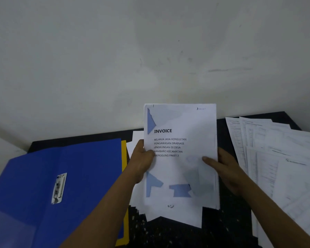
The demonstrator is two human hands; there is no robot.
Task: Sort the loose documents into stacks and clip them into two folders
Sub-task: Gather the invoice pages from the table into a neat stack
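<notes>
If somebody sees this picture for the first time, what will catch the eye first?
Probably the invoice stack, held up in the centre by the left hand and the right hand at its side edges. Next, the blue folder lying at the left, and the loose papers spread at the right.

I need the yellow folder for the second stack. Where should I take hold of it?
Pinch the yellow folder by its exposed right-hand strip near the front corner, coming in from the right. The blue folder lies open over the rest, so probably only that edge is free. Farther back, white sheets crowd against it.
</notes>
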